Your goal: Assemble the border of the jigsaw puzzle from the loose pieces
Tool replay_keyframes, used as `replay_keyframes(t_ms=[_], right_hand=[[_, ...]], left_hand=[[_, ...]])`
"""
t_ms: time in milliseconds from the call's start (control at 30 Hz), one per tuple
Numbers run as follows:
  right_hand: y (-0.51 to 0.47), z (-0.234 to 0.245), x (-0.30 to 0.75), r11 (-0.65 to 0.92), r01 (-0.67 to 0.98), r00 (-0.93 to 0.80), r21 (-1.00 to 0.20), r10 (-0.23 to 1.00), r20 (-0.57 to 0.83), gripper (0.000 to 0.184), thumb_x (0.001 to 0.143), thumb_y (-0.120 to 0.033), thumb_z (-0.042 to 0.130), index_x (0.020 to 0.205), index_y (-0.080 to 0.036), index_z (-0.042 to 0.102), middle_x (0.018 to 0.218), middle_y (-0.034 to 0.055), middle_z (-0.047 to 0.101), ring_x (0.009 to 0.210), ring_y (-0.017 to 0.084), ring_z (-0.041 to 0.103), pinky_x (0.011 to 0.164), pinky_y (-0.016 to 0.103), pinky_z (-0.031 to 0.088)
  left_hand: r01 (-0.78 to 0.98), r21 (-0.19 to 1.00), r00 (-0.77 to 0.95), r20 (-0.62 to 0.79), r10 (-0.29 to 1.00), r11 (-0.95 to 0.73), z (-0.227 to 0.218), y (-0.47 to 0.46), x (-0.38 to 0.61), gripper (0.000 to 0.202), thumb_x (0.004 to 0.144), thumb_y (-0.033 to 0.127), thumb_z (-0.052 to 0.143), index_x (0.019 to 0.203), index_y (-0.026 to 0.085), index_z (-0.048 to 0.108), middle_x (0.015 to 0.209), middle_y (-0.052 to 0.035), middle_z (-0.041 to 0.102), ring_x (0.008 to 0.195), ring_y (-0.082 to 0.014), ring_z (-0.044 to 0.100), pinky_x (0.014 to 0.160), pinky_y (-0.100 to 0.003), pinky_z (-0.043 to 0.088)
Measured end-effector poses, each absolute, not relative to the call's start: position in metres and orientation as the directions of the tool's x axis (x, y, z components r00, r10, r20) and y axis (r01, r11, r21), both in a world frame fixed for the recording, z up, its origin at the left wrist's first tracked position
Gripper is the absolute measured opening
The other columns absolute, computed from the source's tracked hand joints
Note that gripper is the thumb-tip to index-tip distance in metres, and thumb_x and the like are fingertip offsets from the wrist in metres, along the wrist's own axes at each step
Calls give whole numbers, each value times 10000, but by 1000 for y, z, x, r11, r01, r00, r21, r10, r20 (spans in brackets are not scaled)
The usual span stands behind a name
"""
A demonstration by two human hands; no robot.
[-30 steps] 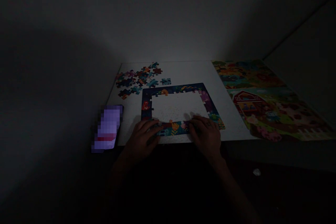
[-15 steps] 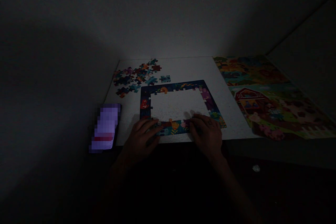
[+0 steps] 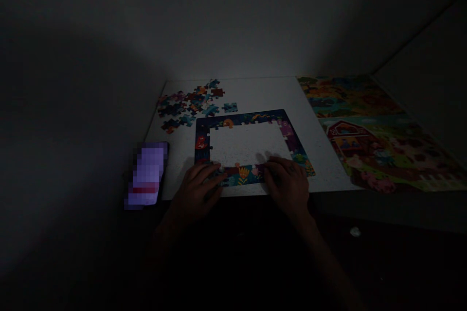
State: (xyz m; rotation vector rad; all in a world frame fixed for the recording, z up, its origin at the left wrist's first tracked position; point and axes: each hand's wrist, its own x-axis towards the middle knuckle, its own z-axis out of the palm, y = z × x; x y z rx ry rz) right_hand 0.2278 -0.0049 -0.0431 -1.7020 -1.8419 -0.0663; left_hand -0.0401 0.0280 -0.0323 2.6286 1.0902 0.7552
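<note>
My left hand (image 3: pixel 195 192) and my right hand (image 3: pixel 286 185) rest with their fingertips on the near strip of a rectangular jigsaw puzzle border (image 3: pixel 242 176), on dark blue pieces with flowers. The border forms a closed frame around a bare white middle. Behind it, at the far left of the white table (image 3: pixel 255 92), lies a heap of loose puzzle pieces (image 3: pixel 191 107), with one blue piece (image 3: pixel 230 107) apart from it. The dim light hides whether either hand holds a piece.
A printed farm picture with a red barn (image 3: pixel 375 136) lies flat on the table's right side, with a second colourful sheet (image 3: pixel 346 97) beyond it. A phone with a lit, pixelated screen (image 3: pixel 147 175) lies at the left edge. Walls rise behind; dark floor lies below the near edge.
The whole scene sits slightly higher in the view, as my head has shifted. Both hands stay on the near strip, and no piece has visibly moved.
</note>
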Motion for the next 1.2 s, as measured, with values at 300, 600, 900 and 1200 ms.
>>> replay_keyframes(t_ms=[300, 600, 900, 1200], right_hand=[[-5, -42, 226, 151, 911, 42, -385, 893, 448, 212, 944, -331, 528, 997, -235, 709, 1123, 71, 714, 1015, 262, 611, 860, 404, 393], [-5, -41, 226, 154, 915, 35, -372, 890, 454, 202, 943, -323, 532, 999, -236, 706, 1125, 66, 713, 1013, 253, 614, 868, 399, 408], [-5, -39, 227, 174, 924, 11, -341, 879, 476, 170, 938, -295, 560, 988, -215, 701, 1100, 62, 716, 996, 240, 617, 869, 380, 417], [-4, -37, 226, 171, 931, 6, -323, 877, 480, 157, 934, -299, 564, 974, -219, 693, 1085, 51, 719, 983, 240, 620, 855, 377, 428]], left_hand=[[602, 344, 604, 394, 693, -721, -29, 25, -38, 357, 936, 187, 541, 1279, 261, 608, 1346, -64, 589, 1252, -265, 489, 1041, -505, 457], [607, 334, 597, 407, 691, -721, -28, 23, -36, 388, 939, 163, 528, 1315, 257, 561, 1343, -76, 581, 1249, -263, 486, 1022, -486, 472], [606, 329, 624, 367, 690, -724, -25, 22, -38, 376, 926, 122, 547, 1293, 205, 546, 1335, -98, 581, 1240, -267, 485, 1027, -481, 462], [620, 338, 632, 320, 706, -708, -23, 22, -39, 376, 910, 135, 564, 1279, 209, 564, 1349, -101, 572, 1258, -273, 478, 1046, -484, 444]])
